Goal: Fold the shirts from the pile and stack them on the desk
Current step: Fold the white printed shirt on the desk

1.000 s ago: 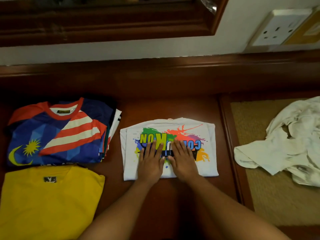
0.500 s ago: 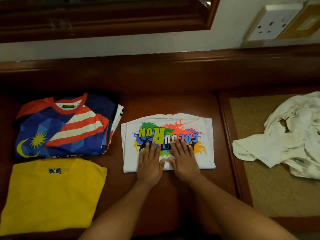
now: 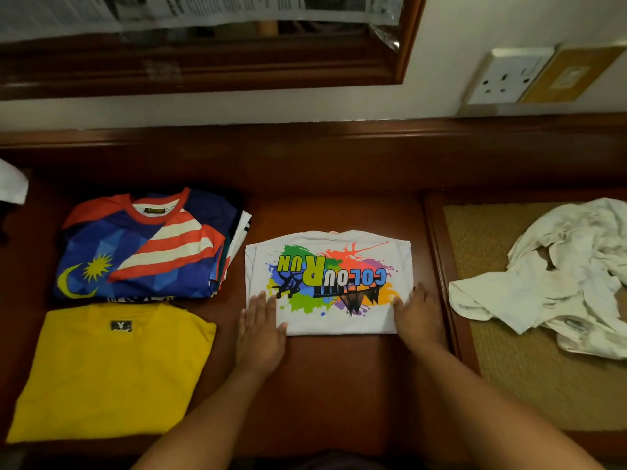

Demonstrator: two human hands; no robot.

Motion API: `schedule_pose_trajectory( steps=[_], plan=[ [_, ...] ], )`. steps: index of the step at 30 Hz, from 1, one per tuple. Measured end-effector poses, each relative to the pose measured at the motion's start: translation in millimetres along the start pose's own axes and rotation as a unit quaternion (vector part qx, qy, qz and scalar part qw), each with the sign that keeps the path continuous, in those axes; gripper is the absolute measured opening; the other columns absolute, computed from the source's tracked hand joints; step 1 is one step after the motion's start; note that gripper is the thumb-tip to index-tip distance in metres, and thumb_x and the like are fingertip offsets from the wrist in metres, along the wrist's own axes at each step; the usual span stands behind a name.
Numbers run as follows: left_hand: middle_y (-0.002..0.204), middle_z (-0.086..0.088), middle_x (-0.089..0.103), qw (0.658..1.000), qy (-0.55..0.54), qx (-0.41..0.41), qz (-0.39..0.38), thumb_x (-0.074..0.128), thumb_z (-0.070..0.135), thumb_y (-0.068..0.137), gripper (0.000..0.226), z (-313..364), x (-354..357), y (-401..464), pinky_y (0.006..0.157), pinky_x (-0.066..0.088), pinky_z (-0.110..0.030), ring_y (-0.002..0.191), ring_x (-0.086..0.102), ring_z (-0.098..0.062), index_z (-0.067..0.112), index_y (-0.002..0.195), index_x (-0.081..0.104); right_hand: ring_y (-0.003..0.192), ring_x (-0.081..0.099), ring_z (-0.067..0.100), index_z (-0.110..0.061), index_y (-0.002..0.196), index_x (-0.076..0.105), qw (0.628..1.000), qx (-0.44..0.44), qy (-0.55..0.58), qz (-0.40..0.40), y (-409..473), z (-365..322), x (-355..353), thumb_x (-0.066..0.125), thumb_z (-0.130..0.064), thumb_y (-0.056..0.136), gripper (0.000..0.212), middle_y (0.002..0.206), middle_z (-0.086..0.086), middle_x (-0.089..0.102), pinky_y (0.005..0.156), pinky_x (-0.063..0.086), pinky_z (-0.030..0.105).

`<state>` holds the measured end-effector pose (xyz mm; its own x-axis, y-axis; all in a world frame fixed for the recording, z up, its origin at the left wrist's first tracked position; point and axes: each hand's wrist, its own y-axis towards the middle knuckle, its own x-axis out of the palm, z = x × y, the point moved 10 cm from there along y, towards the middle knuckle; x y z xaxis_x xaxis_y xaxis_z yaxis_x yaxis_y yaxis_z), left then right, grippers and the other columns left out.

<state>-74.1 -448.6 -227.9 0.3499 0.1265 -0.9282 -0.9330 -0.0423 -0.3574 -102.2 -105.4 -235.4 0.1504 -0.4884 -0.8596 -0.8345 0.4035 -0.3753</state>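
On white shirt [image 3: 325, 262], left hand [image 3: 261, 329], right hand [image 3: 419, 317] moved from centre to edges, fingers flat

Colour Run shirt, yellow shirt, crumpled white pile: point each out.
Colour Run shirt [image 3: 327, 262]: head view, on the printed lettering.
Yellow shirt [image 3: 112, 374]: head view, middle of the folded front.
Crumpled white pile [image 3: 556, 283]: head view, centre of the bunched cloth.

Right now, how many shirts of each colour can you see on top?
Blue flag shirt: 1
Yellow shirt: 1
White Colour Run shirt: 1
Crumpled white shirts: a pile, cannot tell how many
Total folded on top: 3; more lie under the blue one.
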Motion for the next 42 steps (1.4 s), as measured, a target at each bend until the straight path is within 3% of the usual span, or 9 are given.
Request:
schedule_pose_trajectory(
  steps=[6, 12, 15, 20, 24, 27, 31, 36, 42],
  plan=[
    [0.159, -0.002, 0.018, 0.997, -0.026, 0.065, -0.015, 0.038, 0.027, 0.099, 0.053, 42, -1, -2, 0.118, 0.010, -0.032, 0.147, 0.010, -0.020, 0.024, 0.150, 0.026, 0.094, 0.061, 0.029, -0.005, 0.118, 0.052, 0.926, 0.182, 0.316, -0.094, 11, 4, 16, 0.065, -0.028, 0.089, 0.039, 0.111, 0.012, 0.062, 0.075, 0.049, 0.035],
    [0.150, -0.002, 0.036, 0.996, -0.073, 0.052, -0.012, 0.042, 0.024, 0.098, 0.044, 47, -11, 12, 0.112, 0.025, -0.030, 0.138, 0.029, -0.018, 0.020, 0.141, 0.043, 0.091, 0.064, 0.030, -0.015, 0.085, 0.059, 0.919, 0.176, 0.334, -0.112, 21, -2, 12, 0.065, -0.009, 0.085, 0.008, 0.106, 0.015, 0.068, 0.085, 0.054, 0.043],
    [0.140, -0.002, 0.048, 0.987, -0.151, 0.047, -0.039, 0.043, 0.019, 0.097, 0.038, 62, -16, 27, 0.105, 0.035, -0.030, 0.128, 0.042, -0.019, 0.017, 0.134, 0.053, 0.092, 0.061, 0.024, -0.015, 0.101, 0.058, 0.927, 0.139, 0.332, -0.104, 15, -14, 0, 0.060, -0.008, 0.089, 0.014, 0.105, 0.007, 0.065, 0.073, 0.052, 0.035],
    [0.126, -0.007, 0.061, 0.909, -0.389, 0.019, -0.147, 0.045, 0.014, 0.099, 0.030, 124, -29, 38, 0.094, 0.044, -0.027, 0.114, 0.056, -0.021, 0.013, 0.125, 0.060, 0.096, 0.061, 0.024, -0.012, 0.122, 0.056, 0.930, 0.014, 0.347, -0.118, -1, -56, -16, 0.058, 0.004, 0.083, 0.042, 0.112, 0.008, 0.064, 0.064, 0.046, 0.024],
    [0.095, -0.011, 0.066, 0.820, -0.541, -0.050, -0.181, 0.045, 0.024, 0.097, 0.020, 156, -40, 42, 0.088, 0.052, -0.046, 0.089, 0.063, -0.030, 0.025, 0.099, 0.065, 0.090, 0.062, 0.014, -0.017, 0.124, 0.059, 0.915, -0.066, 0.370, -0.146, -23, -97, -20, 0.056, 0.010, 0.082, 0.050, 0.107, 0.000, 0.065, 0.063, 0.046, 0.011],
    [0.093, -0.005, 0.066, 0.812, -0.559, -0.070, -0.152, 0.048, 0.034, 0.098, 0.017, 154, -50, 45, 0.071, 0.053, -0.032, 0.077, 0.061, -0.020, 0.024, 0.097, 0.062, 0.090, 0.062, 0.007, -0.024, 0.122, 0.060, 0.904, -0.070, 0.378, -0.185, -38, -110, -16, 0.052, 0.009, 0.084, 0.051, 0.103, -0.009, 0.064, 0.060, 0.046, 0.007],
    [0.091, -0.009, 0.067, 0.834, -0.533, -0.102, -0.104, 0.055, 0.026, 0.096, 0.020, 132, -52, 52, 0.072, 0.056, -0.038, 0.084, 0.065, -0.027, 0.010, 0.101, 0.066, 0.096, 0.066, 0.017, -0.012, 0.116, 0.062, 0.871, -0.039, 0.432, -0.230, -49, -103, -6, 0.045, 0.017, 0.082, 0.048, 0.109, 0.005, 0.067, 0.073, 0.056, 0.024],
    [0.097, -0.013, 0.068, 0.847, -0.513, -0.111, -0.079, 0.055, 0.018, 0.093, 0.010, 126, -60, 50, 0.081, 0.056, -0.046, 0.092, 0.065, -0.032, 0.013, 0.090, 0.064, 0.091, 0.067, 0.024, -0.009, 0.101, 0.063, 0.857, 0.028, 0.480, -0.186, -48, -78, -6, 0.049, 0.014, 0.086, 0.031, 0.104, 0.012, 0.068, 0.079, 0.056, 0.035],
    [0.106, -0.004, 0.068, 0.803, -0.588, -0.027, -0.092, 0.051, 0.019, 0.097, 0.015, 148, -110, 25, 0.084, 0.055, -0.036, 0.102, 0.064, -0.025, 0.018, 0.103, 0.065, 0.090, 0.065, 0.021, -0.018, 0.102, 0.064, 0.868, 0.085, 0.471, -0.131, -32, -45, -2, 0.050, 0.002, 0.090, 0.026, 0.099, 0.006, 0.068, 0.080, 0.053, 0.039]
  ],
)
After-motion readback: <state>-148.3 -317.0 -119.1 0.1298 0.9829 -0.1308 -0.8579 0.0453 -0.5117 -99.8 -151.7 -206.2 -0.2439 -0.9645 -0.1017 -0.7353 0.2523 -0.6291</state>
